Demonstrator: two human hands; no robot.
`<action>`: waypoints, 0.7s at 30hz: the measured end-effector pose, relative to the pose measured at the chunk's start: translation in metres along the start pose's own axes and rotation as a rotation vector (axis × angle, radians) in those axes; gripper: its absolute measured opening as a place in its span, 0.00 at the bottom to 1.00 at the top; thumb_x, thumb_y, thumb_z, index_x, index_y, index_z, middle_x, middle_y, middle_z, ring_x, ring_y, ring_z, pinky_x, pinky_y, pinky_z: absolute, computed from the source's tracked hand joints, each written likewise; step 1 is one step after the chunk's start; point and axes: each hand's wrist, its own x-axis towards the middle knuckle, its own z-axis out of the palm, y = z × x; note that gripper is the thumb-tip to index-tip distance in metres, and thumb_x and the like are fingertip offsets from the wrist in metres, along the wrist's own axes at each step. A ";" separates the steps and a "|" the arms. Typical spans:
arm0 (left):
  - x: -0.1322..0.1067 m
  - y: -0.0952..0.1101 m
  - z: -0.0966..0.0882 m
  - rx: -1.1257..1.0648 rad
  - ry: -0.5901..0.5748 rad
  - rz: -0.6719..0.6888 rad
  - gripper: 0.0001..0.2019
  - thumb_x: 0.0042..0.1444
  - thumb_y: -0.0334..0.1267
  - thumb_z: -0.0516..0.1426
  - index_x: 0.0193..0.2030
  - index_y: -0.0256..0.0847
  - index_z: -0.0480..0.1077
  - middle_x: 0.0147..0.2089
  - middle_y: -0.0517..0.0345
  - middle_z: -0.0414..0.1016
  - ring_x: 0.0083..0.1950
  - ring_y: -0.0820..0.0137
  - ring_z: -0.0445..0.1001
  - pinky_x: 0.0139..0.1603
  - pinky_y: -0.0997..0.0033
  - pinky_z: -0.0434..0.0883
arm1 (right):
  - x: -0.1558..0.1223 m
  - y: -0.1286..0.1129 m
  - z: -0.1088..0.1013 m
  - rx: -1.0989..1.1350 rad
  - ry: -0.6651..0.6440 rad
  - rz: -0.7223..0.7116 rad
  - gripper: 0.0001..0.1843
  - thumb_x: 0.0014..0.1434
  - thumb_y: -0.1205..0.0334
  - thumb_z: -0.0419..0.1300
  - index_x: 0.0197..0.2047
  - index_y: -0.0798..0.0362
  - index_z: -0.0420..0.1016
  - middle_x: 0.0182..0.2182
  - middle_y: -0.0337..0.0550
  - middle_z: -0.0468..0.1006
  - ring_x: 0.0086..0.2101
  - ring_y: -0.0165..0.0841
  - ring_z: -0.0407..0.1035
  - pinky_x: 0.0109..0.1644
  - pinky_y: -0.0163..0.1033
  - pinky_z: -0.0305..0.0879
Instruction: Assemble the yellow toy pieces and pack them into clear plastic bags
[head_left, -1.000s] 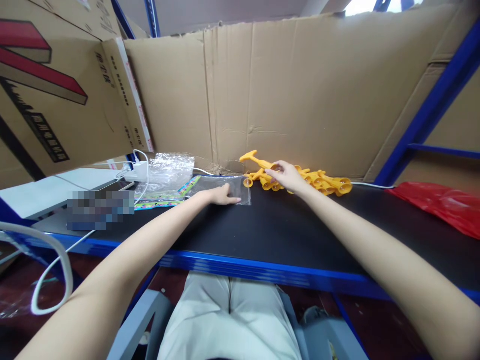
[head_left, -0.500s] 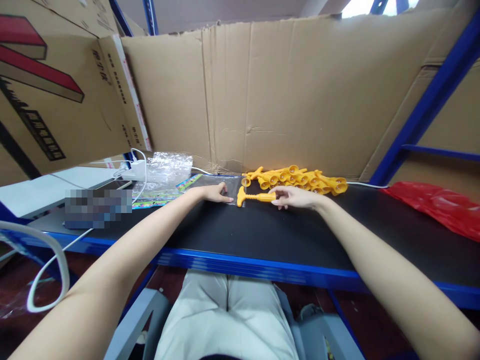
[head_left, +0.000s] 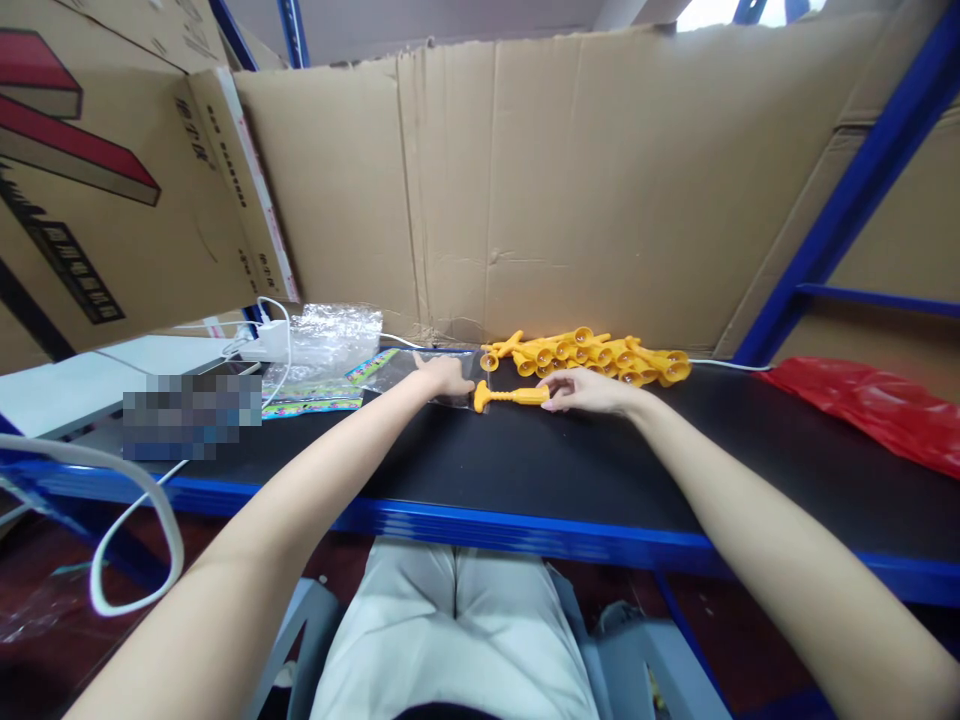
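A yellow plastic toy shaped like a small hammer (head_left: 517,396) lies crosswise over the black tabletop, with a T-shaped head at its left and a flared end at its right. My right hand (head_left: 592,389) grips the flared end between thumb and fingers. My left hand (head_left: 445,377) is by the toy's head, fingers closed at the edge of a clear plastic bag (head_left: 394,372) with a colourful printed strip. The head meets the bag's right edge; how far inside it reaches, I cannot tell. Behind is a pile of similar yellow toys (head_left: 592,355).
Crumpled clear packaging (head_left: 337,330) and more printed bags (head_left: 315,405) lie at the left, near a white charger (head_left: 270,338) with cables. A red plastic bag (head_left: 862,405) is at the right. Cardboard (head_left: 600,190) walls the back; a blue rail (head_left: 495,527) edges the table.
My left hand has shifted right and slightly up, closer to the toy's head. My right hand still holds the toy, which has barely moved. The view has shifted slightly.
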 end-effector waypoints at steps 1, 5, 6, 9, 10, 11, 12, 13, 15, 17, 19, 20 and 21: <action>0.000 0.003 0.000 0.000 0.009 0.008 0.23 0.48 0.54 0.49 0.42 0.39 0.69 0.50 0.43 0.69 0.54 0.52 0.64 0.56 0.41 0.47 | 0.001 0.001 0.000 -0.009 0.021 -0.009 0.26 0.43 0.56 0.63 0.46 0.58 0.68 0.35 0.46 0.74 0.34 0.32 0.69 0.41 0.37 0.63; -0.002 0.010 0.001 -0.039 0.077 0.068 0.15 0.49 0.45 0.50 0.37 0.38 0.69 0.45 0.45 0.72 0.50 0.54 0.67 0.54 0.39 0.50 | 0.002 0.001 0.004 -0.012 0.062 -0.092 0.23 0.44 0.56 0.62 0.43 0.59 0.69 0.34 0.45 0.74 0.34 0.31 0.68 0.42 0.37 0.63; -0.003 0.011 0.001 -0.056 0.091 0.085 0.14 0.49 0.45 0.50 0.35 0.38 0.69 0.43 0.45 0.73 0.49 0.54 0.67 0.54 0.39 0.50 | 0.003 0.000 0.005 -0.009 0.069 -0.115 0.23 0.44 0.56 0.62 0.42 0.59 0.69 0.33 0.44 0.73 0.33 0.31 0.68 0.41 0.37 0.63; -0.007 0.015 0.001 -0.115 0.119 0.143 0.11 0.50 0.42 0.49 0.32 0.38 0.69 0.38 0.47 0.73 0.47 0.56 0.68 0.55 0.42 0.51 | 0.004 -0.006 0.011 -0.035 0.127 -0.167 0.22 0.44 0.55 0.61 0.41 0.59 0.70 0.33 0.44 0.73 0.32 0.30 0.67 0.39 0.38 0.63; -0.009 0.017 0.001 -0.135 0.128 0.165 0.11 0.50 0.40 0.49 0.33 0.38 0.69 0.37 0.48 0.74 0.47 0.56 0.68 0.55 0.43 0.51 | 0.004 -0.009 0.013 -0.056 0.151 -0.179 0.22 0.44 0.55 0.61 0.41 0.59 0.70 0.32 0.44 0.73 0.31 0.30 0.66 0.37 0.38 0.63; -0.011 0.019 0.000 -0.155 0.138 0.190 0.10 0.50 0.39 0.49 0.34 0.38 0.68 0.37 0.48 0.74 0.46 0.57 0.69 0.55 0.44 0.51 | 0.005 -0.012 0.015 -0.081 0.173 -0.189 0.22 0.44 0.55 0.61 0.42 0.59 0.70 0.31 0.43 0.72 0.30 0.30 0.66 0.36 0.38 0.62; -0.013 0.021 0.000 -0.173 0.151 0.217 0.10 0.50 0.38 0.49 0.36 0.38 0.68 0.37 0.48 0.74 0.46 0.57 0.69 0.55 0.43 0.51 | 0.006 -0.015 0.018 -0.108 0.191 -0.196 0.23 0.45 0.54 0.61 0.43 0.59 0.71 0.30 0.42 0.72 0.28 0.29 0.65 0.35 0.37 0.62; -0.016 0.024 0.000 -0.189 0.166 0.246 0.11 0.50 0.37 0.49 0.38 0.38 0.68 0.37 0.48 0.74 0.46 0.57 0.69 0.55 0.43 0.51 | 0.007 -0.018 0.021 -0.131 0.206 -0.204 0.24 0.45 0.54 0.61 0.43 0.59 0.71 0.28 0.42 0.72 0.27 0.28 0.64 0.34 0.37 0.62; -0.021 0.029 -0.002 -0.221 0.192 0.298 0.11 0.50 0.37 0.48 0.39 0.37 0.67 0.38 0.48 0.73 0.45 0.57 0.69 0.54 0.44 0.54 | 0.008 -0.022 0.028 -0.162 0.237 -0.234 0.24 0.46 0.53 0.61 0.44 0.59 0.71 0.28 0.41 0.71 0.26 0.28 0.63 0.33 0.37 0.61; -0.025 0.033 -0.004 -0.263 0.196 0.322 0.11 0.51 0.37 0.48 0.37 0.36 0.67 0.39 0.49 0.73 0.44 0.58 0.69 0.52 0.50 0.58 | 0.009 -0.025 0.034 -0.181 0.280 -0.274 0.23 0.47 0.53 0.60 0.44 0.59 0.71 0.30 0.43 0.72 0.27 0.29 0.64 0.34 0.37 0.61; -0.026 0.032 -0.007 -0.320 0.175 0.327 0.12 0.52 0.38 0.47 0.36 0.36 0.68 0.38 0.51 0.73 0.45 0.60 0.69 0.50 0.56 0.61 | 0.008 -0.028 0.038 -0.200 0.322 -0.305 0.22 0.48 0.54 0.60 0.44 0.59 0.71 0.32 0.44 0.73 0.29 0.30 0.65 0.36 0.37 0.61; -0.026 0.029 -0.009 -0.351 0.166 0.319 0.12 0.53 0.40 0.47 0.36 0.37 0.68 0.39 0.52 0.74 0.45 0.60 0.68 0.50 0.58 0.61 | 0.008 -0.029 0.040 -0.209 0.332 -0.311 0.22 0.48 0.54 0.59 0.44 0.59 0.72 0.32 0.45 0.73 0.30 0.31 0.65 0.36 0.37 0.61; -0.025 0.023 -0.011 -0.378 0.167 0.300 0.13 0.53 0.41 0.46 0.36 0.37 0.68 0.39 0.52 0.74 0.46 0.61 0.68 0.50 0.60 0.61 | 0.007 -0.030 0.041 -0.218 0.332 -0.312 0.21 0.48 0.55 0.59 0.43 0.59 0.72 0.32 0.45 0.73 0.30 0.31 0.65 0.36 0.37 0.61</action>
